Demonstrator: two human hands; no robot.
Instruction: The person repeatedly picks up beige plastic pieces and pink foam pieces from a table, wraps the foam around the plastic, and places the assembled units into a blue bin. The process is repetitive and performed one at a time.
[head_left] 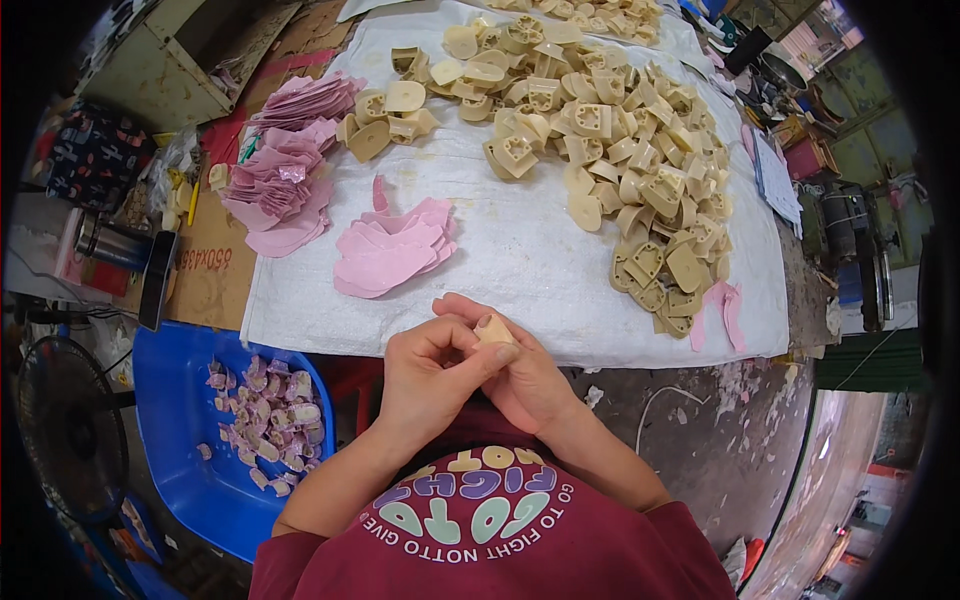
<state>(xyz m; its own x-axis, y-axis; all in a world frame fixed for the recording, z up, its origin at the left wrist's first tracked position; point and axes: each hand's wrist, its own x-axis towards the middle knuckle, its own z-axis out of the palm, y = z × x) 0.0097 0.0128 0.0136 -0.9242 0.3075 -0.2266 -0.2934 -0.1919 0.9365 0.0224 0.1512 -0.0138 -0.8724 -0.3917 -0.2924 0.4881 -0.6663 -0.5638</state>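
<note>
Both hands meet at the table's near edge around one small cream plastic shoe heel (pixel 494 331). My left hand (pixel 428 362) is closed, its thumb and fingers pressed against the heel. From the other side my right hand (pixel 535 385) cups the same heel, and the fingers hide much of it. Just beyond lies a loose stack of thin pink cut pieces (pixel 395 250) on the white sheet. A big heap of similar cream heels (pixel 640 150) spreads over the far and right part of the sheet, with a smaller cluster of heels (pixel 385 120) at the far left.
Several pink stacks (pixel 285 180) sit on the left, beside a yellow cutter (pixel 194 200) and a phone (pixel 159 280). Below, at left, a blue basin (pixel 165 440) holds many pink-covered heels (pixel 270 420). A black fan (pixel 70 430) stands beyond it. Pink strips (pixel 718 315) lie at right.
</note>
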